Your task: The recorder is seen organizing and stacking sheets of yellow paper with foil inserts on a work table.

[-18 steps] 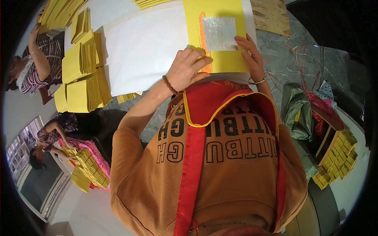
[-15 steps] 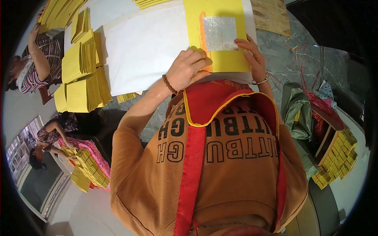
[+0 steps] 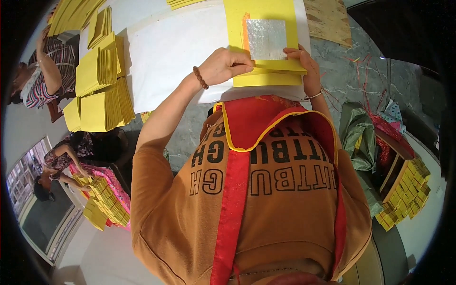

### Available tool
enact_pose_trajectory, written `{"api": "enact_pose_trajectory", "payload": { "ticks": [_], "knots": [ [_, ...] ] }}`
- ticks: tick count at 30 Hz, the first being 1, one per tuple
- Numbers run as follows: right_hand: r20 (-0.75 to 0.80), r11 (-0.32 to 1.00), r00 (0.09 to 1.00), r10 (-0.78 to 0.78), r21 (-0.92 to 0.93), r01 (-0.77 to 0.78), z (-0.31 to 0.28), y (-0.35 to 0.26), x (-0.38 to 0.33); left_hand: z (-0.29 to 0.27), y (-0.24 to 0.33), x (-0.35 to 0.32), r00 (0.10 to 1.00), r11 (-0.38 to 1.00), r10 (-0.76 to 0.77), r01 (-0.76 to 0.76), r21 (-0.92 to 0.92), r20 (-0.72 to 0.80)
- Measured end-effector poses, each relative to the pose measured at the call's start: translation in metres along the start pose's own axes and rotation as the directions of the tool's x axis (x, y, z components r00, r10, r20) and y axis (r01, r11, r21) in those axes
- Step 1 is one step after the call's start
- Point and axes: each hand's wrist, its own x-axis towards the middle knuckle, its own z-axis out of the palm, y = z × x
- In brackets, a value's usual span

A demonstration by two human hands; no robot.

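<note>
A yellow paper sheet (image 3: 263, 9) lies on the white-covered table, a shiny silver square (image 3: 267, 38) on it with an orange strip (image 3: 246, 35) along its left side. The sheet's near part is folded up and over, its crease edge running just below the silver square. My left hand (image 3: 223, 65), with a brown bead bracelet at the wrist, pinches the left end of this fold. At the right end my right hand (image 3: 308, 71) grips the fold, its thumb partly hidden and its fingertips beside the silver square. More yellow paper shows beneath the fold.
Stacks of folded yellow paper (image 3: 97, 71) stand along the table's left side. A plywood board (image 3: 327, 21) lies at the far right. Two other people (image 3: 47, 76) work at the left, one by a pile of yellow bundles (image 3: 107, 197). Yellow bundles (image 3: 408, 190) and a green bag (image 3: 358, 133) are at the right.
The sheet's near edge, flat before, has been folded up away from me. My left hand has moved slightly away from my body with it; my right hand stays at the right edge.
</note>
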Motion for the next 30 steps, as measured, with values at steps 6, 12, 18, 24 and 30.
{"api": "enact_pose_trajectory", "payload": {
  "ticks": [6, 12, 18, 24, 30],
  "knots": [
    [-0.016, 0.999, 1.0, -0.025, 0.032, 0.025, -0.002, 0.007, 0.001, -0.006, -0.005, 0.007, 0.993, 0.982, -0.087, 0.099, -0.162, 0.076],
    [0.007, 0.986, 0.999, -0.043, -0.158, 0.043, -0.004, 0.002, 0.002, -0.012, -0.008, 0.015, 0.988, 0.977, -0.096, 0.116, -0.177, 0.12],
    [0.066, 0.97, 0.991, -0.116, -0.205, 0.127, -0.007, 0.002, 0.001, -0.018, -0.004, 0.02, 0.966, 0.967, -0.164, 0.198, -0.16, 0.202],
    [0.034, 0.994, 0.996, -0.083, -0.065, 0.085, -0.007, 0.007, 0.002, -0.018, -0.005, 0.022, 0.963, 0.968, -0.146, 0.186, -0.167, 0.227],
    [0.081, 0.982, 0.993, -0.09, -0.158, 0.102, -0.01, 0.007, 0.002, -0.017, -0.005, 0.021, 0.96, 0.966, -0.17, 0.207, -0.157, 0.223]
  ]
}}
